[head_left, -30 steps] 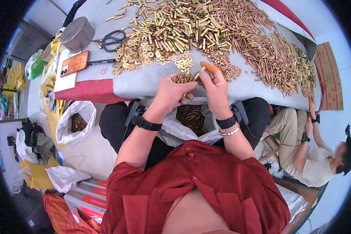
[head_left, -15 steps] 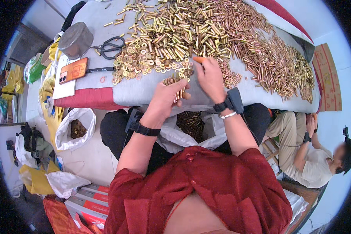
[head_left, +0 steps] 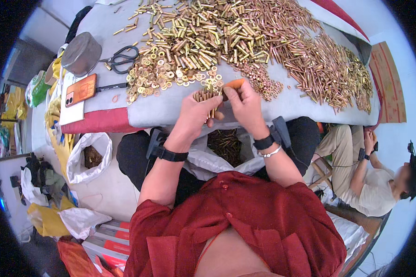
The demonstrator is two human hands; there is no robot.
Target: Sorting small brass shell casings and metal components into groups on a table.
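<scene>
In my left hand (head_left: 192, 111) is a bundle of slim brass-coloured bolts (head_left: 204, 96), upright and gripped between thumb and fingers above the table's near edge. My right hand (head_left: 245, 104), with an orange cover on a fingertip, is pinched closed against the right side of this bundle. Whatever its fingertips hold is too small to make out. Just beyond the hands lie loose flat washers (head_left: 152, 76) and small coppery nuts (head_left: 263, 82). A heap of gold metal tubes (head_left: 208, 39) spreads behind them, and pinkish-gold rods (head_left: 305, 64) cover the right side.
Black-handled scissors (head_left: 125, 59), a metal pot (head_left: 81, 54), an orange phone (head_left: 82, 90) and a black pen (head_left: 112, 87) lie at the left. An open white sack (head_left: 203, 161) with metal pieces sits between my knees; another sack (head_left: 105, 159) stands left. A person (head_left: 372, 194) sits at the right.
My right hand has come down from the edge of the heap to the bundle, and its fingertips now meet it. The left hand keeps its hold. The whole view has shifted slightly.
</scene>
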